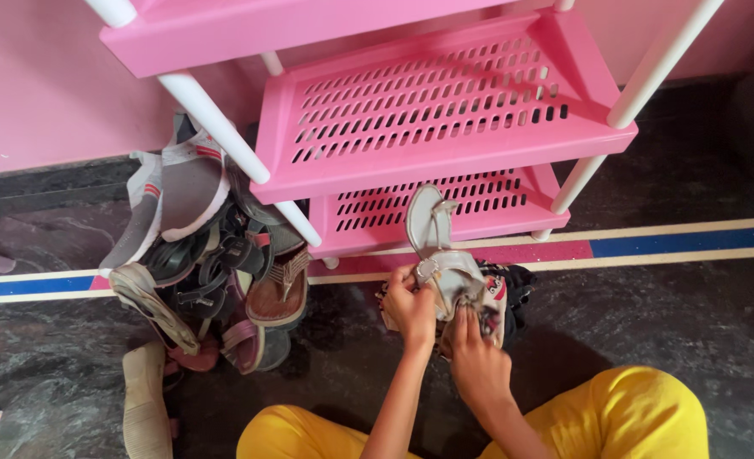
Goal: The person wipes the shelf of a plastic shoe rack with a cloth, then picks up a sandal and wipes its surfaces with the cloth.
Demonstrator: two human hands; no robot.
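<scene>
**Sandal held over a small heap, in front of the pink rack**

Nearest the camera: yellow trouser legs (649, 416), the person seated on the dark stone floor (691, 314) with both forearms reaching forward.

Left hand (411, 306): fingers curled and pressed on the heel end of a pale grey sandal (441, 246). Right hand (477, 357): fingers pointing forward and down, tips resting on the sandal's strap area and on the small heap of shoes (500, 297) beneath it. Whether the right hand pinches a strap or only presses, I cannot tell.

Sandal position: tilted up on end, toe pointing away toward the lowest shelf (445, 212) of the pink rack (445, 110), heel between the two hands. Toe overlaps the shelf edge in view; contact not confirmed.

To the left, well apart from the hands: a larger pile of footwear (215, 272) on the floor, against the rack's white leg (224, 127). A beige shoe (146, 404) lies just in front of it.

Far: the shelves visible carry nothing. Pink wall (37, 85) behind.

Judgement: step in hand is the sorting or fixing of one sandal, held in both hands. A next move calls for a firm hold at the heel and a clear path over the shelf lip.
</scene>
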